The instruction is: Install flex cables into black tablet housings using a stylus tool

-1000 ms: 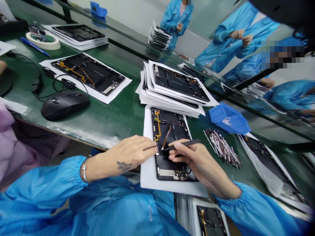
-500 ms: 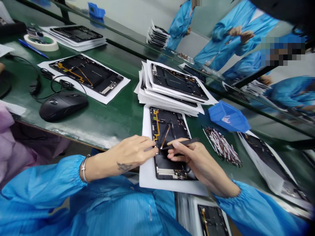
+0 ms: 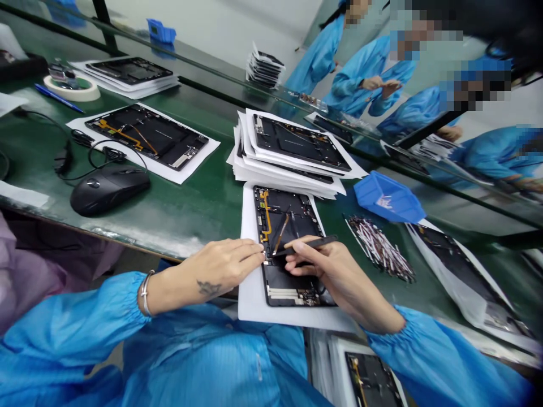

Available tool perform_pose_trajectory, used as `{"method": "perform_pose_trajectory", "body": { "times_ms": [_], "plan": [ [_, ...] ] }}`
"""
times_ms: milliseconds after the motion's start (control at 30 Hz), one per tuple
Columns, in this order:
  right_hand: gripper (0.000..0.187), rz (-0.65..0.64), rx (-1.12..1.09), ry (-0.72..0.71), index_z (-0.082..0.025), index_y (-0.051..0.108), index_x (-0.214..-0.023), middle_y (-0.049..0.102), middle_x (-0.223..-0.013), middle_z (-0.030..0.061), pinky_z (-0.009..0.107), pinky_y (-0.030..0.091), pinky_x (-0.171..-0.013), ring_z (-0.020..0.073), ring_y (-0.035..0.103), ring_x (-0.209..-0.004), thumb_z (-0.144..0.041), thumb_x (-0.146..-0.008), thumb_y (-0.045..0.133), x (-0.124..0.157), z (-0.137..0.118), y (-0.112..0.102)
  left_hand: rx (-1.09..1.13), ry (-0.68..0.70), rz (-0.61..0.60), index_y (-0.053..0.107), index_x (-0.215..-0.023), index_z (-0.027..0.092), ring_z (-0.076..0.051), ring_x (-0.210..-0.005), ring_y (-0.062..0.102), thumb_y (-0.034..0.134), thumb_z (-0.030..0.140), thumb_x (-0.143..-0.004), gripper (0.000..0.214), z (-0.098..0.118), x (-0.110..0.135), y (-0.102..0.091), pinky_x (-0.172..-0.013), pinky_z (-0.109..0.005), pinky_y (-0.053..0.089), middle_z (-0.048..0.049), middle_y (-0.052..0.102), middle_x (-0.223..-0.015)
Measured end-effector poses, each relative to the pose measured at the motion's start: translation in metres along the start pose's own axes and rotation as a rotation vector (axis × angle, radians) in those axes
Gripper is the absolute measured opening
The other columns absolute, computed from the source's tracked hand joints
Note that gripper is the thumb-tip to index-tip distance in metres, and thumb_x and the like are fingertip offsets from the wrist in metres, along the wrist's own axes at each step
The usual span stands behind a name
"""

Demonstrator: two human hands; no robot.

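Observation:
An opened black tablet back [image 3: 283, 223] with an orange flex cable lies on a white sheet [image 3: 250, 294] at the table's near edge. My left hand [image 3: 220, 265] rests on the tablet's left edge, fingers pressed together with the fingertips on the board. My right hand [image 3: 335, 271] is closed on dark tweezers [image 3: 309, 244], whose tip touches the board beside my left fingertips. Both arms wear blue sleeves, and a silver bracelet sits on my left wrist.
A stack of tablets on white sheets [image 3: 292, 147] stands just behind. To the right lie a blue bin [image 3: 388, 198], a pile of small parts [image 3: 379, 249] and another tablet [image 3: 458, 265]. A black mouse [image 3: 108, 189] and more tablets [image 3: 146, 135] lie left. Other people in blue work beyond.
The view has shifted slightly down and left. Both hands stay on the tablet with the tweezers at nearly the same spot.

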State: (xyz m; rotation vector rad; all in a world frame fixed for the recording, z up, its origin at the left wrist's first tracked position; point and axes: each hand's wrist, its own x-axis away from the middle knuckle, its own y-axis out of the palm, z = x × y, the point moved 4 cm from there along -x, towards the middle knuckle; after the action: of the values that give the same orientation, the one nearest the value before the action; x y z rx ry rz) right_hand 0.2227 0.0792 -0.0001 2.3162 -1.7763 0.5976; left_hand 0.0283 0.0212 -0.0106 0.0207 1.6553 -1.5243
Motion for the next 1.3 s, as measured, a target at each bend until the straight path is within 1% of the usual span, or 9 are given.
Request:
{"method": "perform_pose_trajectory", "body": {
  "times_ms": [167, 367, 567, 767, 867, 967, 1033, 1133, 1300],
  "plan": [
    [0.043, 0.085, 0.009, -0.121, -0.016, 0.074, -0.08, 0.072, -0.069, 0.0055, 0.024, 0.056, -0.058, 0.017, 0.068, -0.061, -0.054, -0.063, 0.087, 0.007, -0.002, -0.021, 0.21, -0.132, 0.011, 0.061, -0.113, 0.01, -0.019, -0.106, 0.067, 0.037, 0.002, -0.095, 0.032, -0.009, 0.002, -0.004, -0.092, -0.035, 0.058, -0.0119, 0.069, -0.114],
    [0.039, 0.42, -0.1, -0.378, -0.019, 0.077, -0.08, 0.074, -0.077, 0.0048, 0.032, 0.051, -0.088, 0.0204, 0.068, -0.08, -0.052, -0.063, 0.088, 0.02, 0.009, -0.072, 0.759, -0.678, 0.164, 0.052, -0.139, 0.023, -0.026, -0.143, 0.037, 0.051, 0.02, -0.092, 0.047, -0.034, 0.0, -0.015, -0.115, -0.046, 0.038, -0.0091, 0.04, -0.154],
    [0.042, 0.227, -0.349, -0.335, -0.016, 0.078, -0.082, 0.073, -0.08, 0.0063, 0.031, 0.049, -0.085, 0.0196, 0.066, -0.082, -0.052, -0.063, 0.087, 0.022, 0.025, -0.06, 1.266, -1.128, 0.114, 0.027, -0.154, 0.032, -0.029, -0.147, 0.028, 0.068, 0.041, -0.084, 0.082, -0.026, -0.018, -0.022, -0.115, -0.043, 0.039, -0.0012, 0.023, -0.162],
    [0.037, 0.164, -0.435, -0.449, -0.017, 0.077, -0.083, 0.071, -0.08, 0.0046, 0.03, 0.046, -0.083, 0.0195, 0.066, -0.082, -0.052, -0.072, 0.082, 0.033, 0.031, -0.045, 1.162, -1.406, 0.218, 0.01, -0.156, 0.035, -0.025, -0.145, 0.032, 0.069, 0.033, -0.087, 0.091, -0.038, -0.02, -0.02, -0.099, -0.04, 0.054, -0.0044, 0.021, -0.163],
    [0.035, 0.14, -0.45, -0.509, -0.018, 0.077, -0.084, 0.071, -0.079, 0.0038, 0.03, 0.045, -0.081, 0.0189, 0.065, -0.08, -0.051, -0.077, 0.078, 0.039, 0.035, -0.038, 1.138, -1.445, 0.282, 0.008, -0.157, 0.03, -0.026, -0.129, 0.055, 0.072, 0.024, -0.084, 0.097, -0.043, -0.022, -0.019, -0.089, -0.035, 0.059, -0.0117, 0.045, -0.15],
    [0.033, 0.091, -0.489, -0.535, -0.018, 0.076, -0.085, 0.07, -0.077, 0.0034, 0.028, 0.045, -0.079, 0.0186, 0.065, -0.08, -0.051, -0.078, 0.077, 0.043, 0.038, -0.03, 1.184, -1.424, 0.195, 0.043, -0.144, 0.015, -0.03, -0.095, 0.071, 0.078, 0.026, -0.077, 0.076, -0.04, -0.027, -0.017, -0.079, -0.038, 0.061, -0.0172, 0.069, -0.117],
    [0.033, 0.072, -0.515, -0.55, -0.018, 0.076, -0.085, 0.07, -0.078, 0.0033, 0.027, 0.045, -0.077, 0.0184, 0.066, -0.079, -0.05, -0.079, 0.077, 0.045, 0.039, -0.026, 1.154, -1.389, 0.1, 0.062, -0.118, 0.009, -0.031, -0.079, 0.072, 0.081, 0.033, -0.071, 0.055, -0.035, -0.033, -0.02, -0.072, -0.039, 0.061, -0.0167, 0.073, -0.098],
    [0.033, 0.051, -0.553, -0.58, -0.017, 0.076, -0.083, 0.07, -0.079, 0.0035, 0.027, 0.047, -0.074, 0.0184, 0.068, -0.076, -0.05, -0.077, 0.078, 0.046, 0.041, -0.02, 0.927, -1.301, 0.083, 0.067, -0.09, 0.014, -0.028, -0.073, 0.071, 0.084, 0.045, -0.063, 0.044, -0.029, -0.049, -0.037, -0.065, -0.034, 0.059, -0.0107, 0.074, -0.085],
    [0.03, 0.036, -0.569, -0.641, -0.018, 0.077, -0.082, 0.071, -0.08, 0.0033, 0.026, 0.049, -0.073, 0.0182, 0.07, -0.074, -0.048, -0.079, 0.078, 0.049, 0.045, -0.016, 0.565, -1.05, -0.003, 0.065, -0.079, 0.018, -0.029, -0.073, 0.067, 0.076, 0.059, -0.058, 0.047, -0.024, -0.101, -0.066, -0.06, -0.032, 0.055, -0.0066, 0.072, -0.08]
  ]
}}
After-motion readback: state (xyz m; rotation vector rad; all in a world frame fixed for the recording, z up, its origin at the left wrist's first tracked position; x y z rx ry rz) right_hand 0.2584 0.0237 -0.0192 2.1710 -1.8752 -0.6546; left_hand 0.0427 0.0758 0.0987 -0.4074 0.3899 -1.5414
